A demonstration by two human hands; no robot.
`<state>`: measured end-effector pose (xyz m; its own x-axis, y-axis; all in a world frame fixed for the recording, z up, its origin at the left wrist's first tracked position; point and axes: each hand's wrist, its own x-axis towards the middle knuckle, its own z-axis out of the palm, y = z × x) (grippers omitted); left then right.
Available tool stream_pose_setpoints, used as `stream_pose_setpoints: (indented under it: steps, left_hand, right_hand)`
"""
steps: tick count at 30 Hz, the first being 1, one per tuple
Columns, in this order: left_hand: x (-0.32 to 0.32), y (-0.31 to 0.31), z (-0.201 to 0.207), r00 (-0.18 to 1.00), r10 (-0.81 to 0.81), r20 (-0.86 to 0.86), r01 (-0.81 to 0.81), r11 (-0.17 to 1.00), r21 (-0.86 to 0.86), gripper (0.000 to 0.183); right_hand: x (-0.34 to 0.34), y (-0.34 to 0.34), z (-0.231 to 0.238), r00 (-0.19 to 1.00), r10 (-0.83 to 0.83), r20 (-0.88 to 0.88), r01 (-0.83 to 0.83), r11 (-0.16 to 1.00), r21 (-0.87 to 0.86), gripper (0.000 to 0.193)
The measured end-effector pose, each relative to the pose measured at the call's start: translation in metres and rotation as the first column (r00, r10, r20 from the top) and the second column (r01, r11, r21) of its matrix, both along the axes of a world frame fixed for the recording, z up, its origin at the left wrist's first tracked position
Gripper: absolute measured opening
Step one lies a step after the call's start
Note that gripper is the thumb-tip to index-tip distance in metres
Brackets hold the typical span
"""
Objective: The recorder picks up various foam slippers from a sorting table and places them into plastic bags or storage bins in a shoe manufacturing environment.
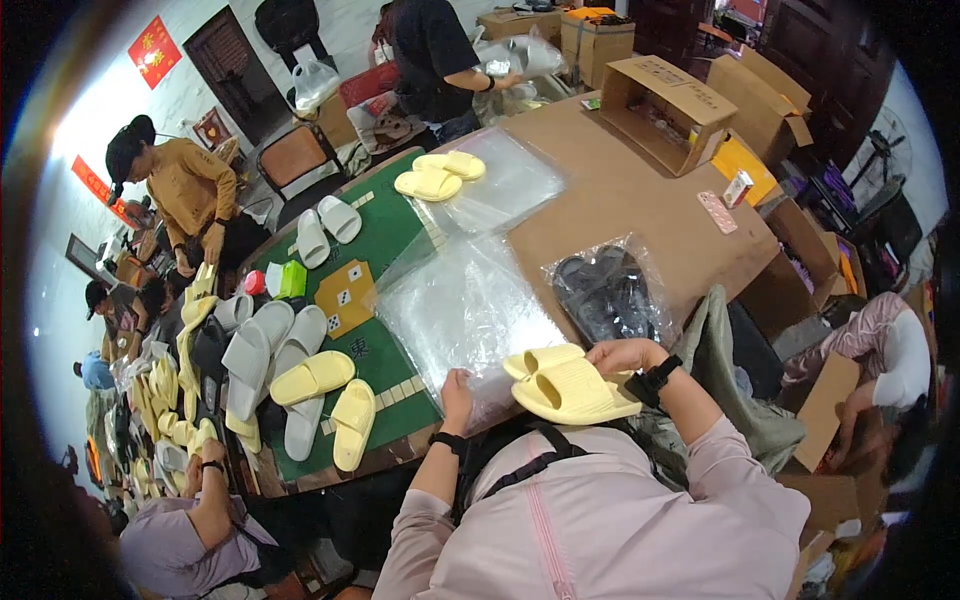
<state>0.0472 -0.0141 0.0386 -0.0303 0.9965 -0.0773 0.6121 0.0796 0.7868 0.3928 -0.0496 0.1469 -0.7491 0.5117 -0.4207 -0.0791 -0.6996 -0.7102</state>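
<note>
At the table's near edge my right hand (628, 357) is closed on a pair of pale yellow slippers (570, 388), one lying against the other with the toe openings facing left. My left hand (457, 398) is closed at the near edge of a clear plastic bag (465, 310), which appears pinched in its fingers. The bag lies flat over the green cloth and the brown tabletop. Beyond the slippers, dark slippers (610, 295) rest inside another clear bag. To the left, two loose yellow slippers (352, 425) lie near the grey ones (303, 425).
More clear bags (515, 180) lie farther back, partly under a yellow pair (440, 176). Grey slippers (328, 228) sit on the green cloth (385, 240). An open carton (665, 115) stands at the back right. Several people work around the table; one (190, 190) stands at left.
</note>
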Motion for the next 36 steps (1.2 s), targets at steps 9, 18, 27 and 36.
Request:
stream_pose_setpoints:
  steps: [9, 18, 27, 36]
  left_hand:
    - [0.033, 0.013, -0.002, 0.674, 0.267, 0.689, -0.131, 0.961, -0.243, 0.028]
    - [0.032, -0.004, 0.032, 0.983, -0.079, 0.166, 0.073, 0.996, 0.046, 0.04]
    - [0.01, 0.009, 0.012, 0.973, -0.226, -0.055, 0.231, 0.964, 0.129, 0.032]
    - [0.047, 0.008, 0.044, 0.942, -0.315, -0.119, 0.322, 0.946, 0.042, 0.039]
  right_hand:
    - [-0.025, -0.007, -0.01, 0.984, 0.172, -0.04, -0.166, 0.978, 0.125, 0.032]
    - [-0.052, -0.001, -0.016, 0.984, 0.163, -0.076, -0.165, 0.986, -0.022, 0.027]
    - [-0.067, 0.013, -0.011, 0.571, -0.252, 0.781, -0.519, 0.626, 0.582, 0.03]
    - [-0.091, 0.006, -0.029, 0.499, -0.607, 0.619, -0.696, 0.144, 0.703, 0.022]
